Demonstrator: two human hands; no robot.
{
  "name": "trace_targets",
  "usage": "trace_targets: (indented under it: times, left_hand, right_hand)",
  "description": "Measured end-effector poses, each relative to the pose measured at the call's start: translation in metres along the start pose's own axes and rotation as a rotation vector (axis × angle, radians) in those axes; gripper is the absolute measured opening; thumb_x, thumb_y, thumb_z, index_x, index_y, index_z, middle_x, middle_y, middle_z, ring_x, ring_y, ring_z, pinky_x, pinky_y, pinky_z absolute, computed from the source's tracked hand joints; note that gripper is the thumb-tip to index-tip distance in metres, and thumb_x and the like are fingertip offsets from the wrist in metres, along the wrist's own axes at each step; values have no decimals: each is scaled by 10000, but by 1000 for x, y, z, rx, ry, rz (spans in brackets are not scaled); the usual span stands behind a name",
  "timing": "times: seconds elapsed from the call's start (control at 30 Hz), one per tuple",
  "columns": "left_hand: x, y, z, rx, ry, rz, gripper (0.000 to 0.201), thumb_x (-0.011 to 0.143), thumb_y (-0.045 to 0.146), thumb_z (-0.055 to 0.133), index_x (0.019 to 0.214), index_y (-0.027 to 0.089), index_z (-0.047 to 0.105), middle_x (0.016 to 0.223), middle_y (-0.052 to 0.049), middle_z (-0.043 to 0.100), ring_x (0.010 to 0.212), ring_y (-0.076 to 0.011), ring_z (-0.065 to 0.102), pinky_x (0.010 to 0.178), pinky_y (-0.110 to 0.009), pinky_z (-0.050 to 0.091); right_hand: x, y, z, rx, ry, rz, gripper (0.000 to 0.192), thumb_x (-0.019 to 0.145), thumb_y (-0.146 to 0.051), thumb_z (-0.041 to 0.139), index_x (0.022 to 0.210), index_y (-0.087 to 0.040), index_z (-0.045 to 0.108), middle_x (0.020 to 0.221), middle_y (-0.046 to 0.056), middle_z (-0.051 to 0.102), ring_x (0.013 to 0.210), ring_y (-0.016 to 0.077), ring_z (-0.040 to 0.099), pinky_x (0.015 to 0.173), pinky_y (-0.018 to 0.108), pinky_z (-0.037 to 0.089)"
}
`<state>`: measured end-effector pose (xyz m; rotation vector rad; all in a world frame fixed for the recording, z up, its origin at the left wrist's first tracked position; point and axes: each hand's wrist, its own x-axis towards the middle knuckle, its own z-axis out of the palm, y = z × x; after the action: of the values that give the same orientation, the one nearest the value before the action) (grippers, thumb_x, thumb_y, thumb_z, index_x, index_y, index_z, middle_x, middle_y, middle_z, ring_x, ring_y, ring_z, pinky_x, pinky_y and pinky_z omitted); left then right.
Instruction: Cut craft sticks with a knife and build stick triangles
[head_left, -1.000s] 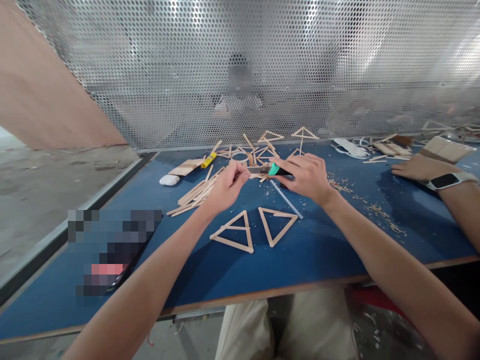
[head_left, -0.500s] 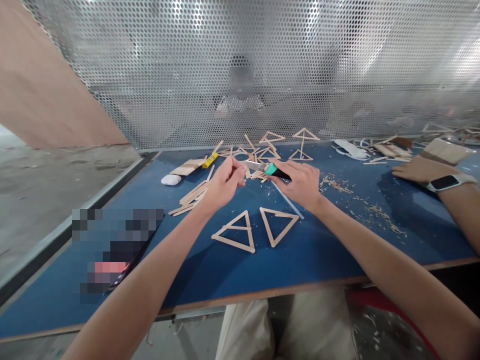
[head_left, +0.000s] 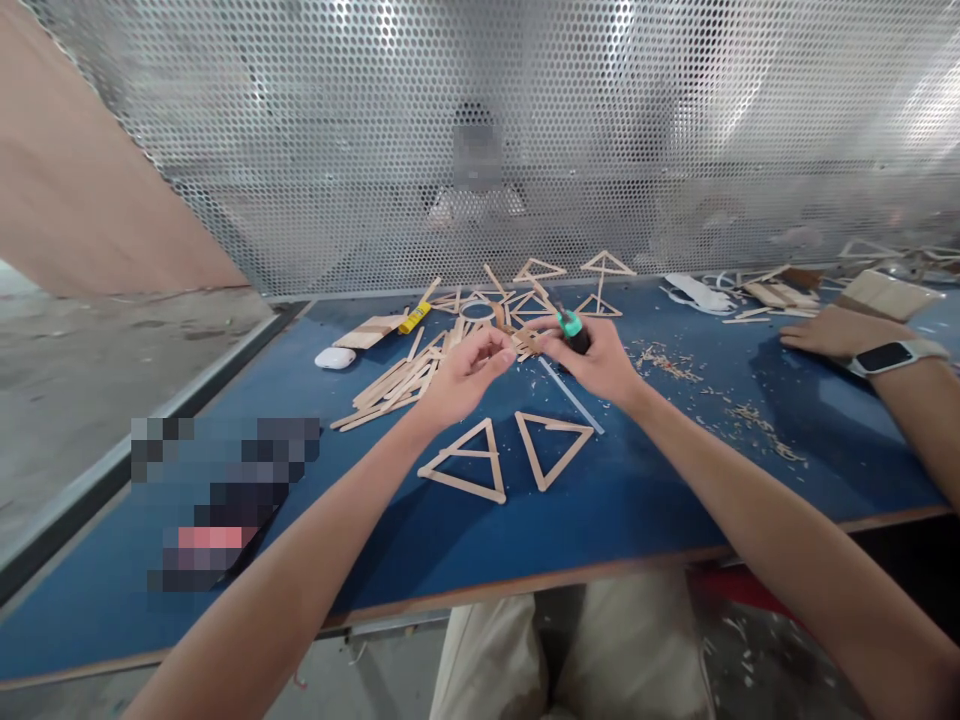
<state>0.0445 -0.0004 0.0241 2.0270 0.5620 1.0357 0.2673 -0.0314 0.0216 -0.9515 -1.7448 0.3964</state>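
Observation:
My right hand [head_left: 604, 362] is wrapped round a black and green utility knife [head_left: 571, 328], which now points up and away. Its forefinger and thumb reach left, close to the fingertips of my left hand [head_left: 474, 372]. My left hand is closed in a pinch; whatever small piece it has is too blurred to name. Beneath both hands lie loose wooden craft sticks [head_left: 401, 378] and small offcuts. Nearer to me, two triangles of glued sticks lie flat: a left triangle [head_left: 459, 485] with a crossbar and a right triangle [head_left: 567, 460] with a short extra piece.
More stick frames [head_left: 606, 264] lie along the perforated metal panel [head_left: 337, 150]. A yellow tube [head_left: 414, 318], a white earbud case [head_left: 334, 358], a clear strip [head_left: 574, 397] and wood shavings [head_left: 761, 430] lie about. At right rests another person's hand [head_left: 832, 335] with a watch.
The knife has swung from lying sideways with its blade by my left fingers to pointing upward. My left hand has shifted slightly right and nearer to me.

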Motion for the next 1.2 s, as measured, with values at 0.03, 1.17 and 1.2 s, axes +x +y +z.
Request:
trace_targets:
  times: [0.03, 1.17, 1.2]
  left_hand:
    - [0, 1, 1, 13, -1, 1, 310, 956, 500, 617, 913, 194, 590, 803, -12, 532, 712, -136, 475, 644, -267, 398]
    - [0, -2, 12, -250, 161, -75, 223, 791, 416, 825, 867, 209, 789, 921, -49, 765, 857, -183, 680, 836, -348, 555]
    - [0, -1, 12, -248, 158, -77, 218, 787, 411, 828, 858, 208, 788, 915, -48, 764, 849, -181, 677, 833, -347, 553]
  right_hand:
    - [-2, -4, 5, 29, -32, -9, 279, 893, -424, 687, 1071, -224, 768, 771, 6, 688, 654, 148, 567, 638, 295, 445]
    - [-5, -10, 7, 225, -152, 42, 209, 821, -405, 773, 786, -201, 752, 565, -30, 612, 525, 111, 525, 503, 268, 413]
    - [-5, -9, 7, 233, -159, 44, 224, 827, -422, 766, 783, -203, 752, 558, -30, 605, 519, 109, 516, 496, 269, 405]
